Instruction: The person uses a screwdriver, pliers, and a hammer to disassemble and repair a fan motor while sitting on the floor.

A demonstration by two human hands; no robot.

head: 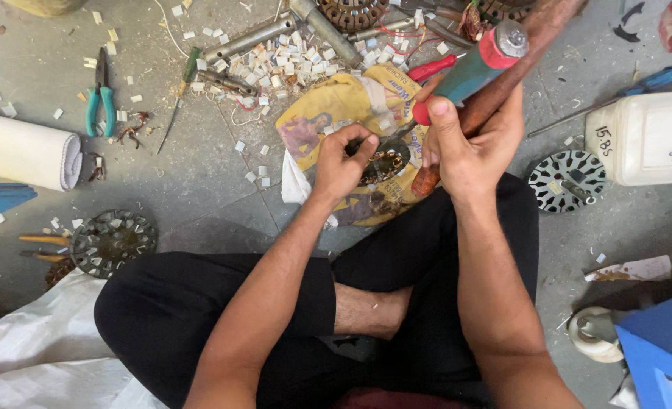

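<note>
Fingers of the right hand (468, 151) clamped one teal-and-red plastic screwdriver (468, 72); left hand (341, 163) pinched one round copper-wound stator (385, 160).

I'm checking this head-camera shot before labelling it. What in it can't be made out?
Head view only:
- Round metal part: mostly covered by the left hand.
- Screwdriver tip: hidden behind the hands.
- Wooden handle in the right hand: top cut off by the frame edge.
- Blue box: cut by the corner.
</note>
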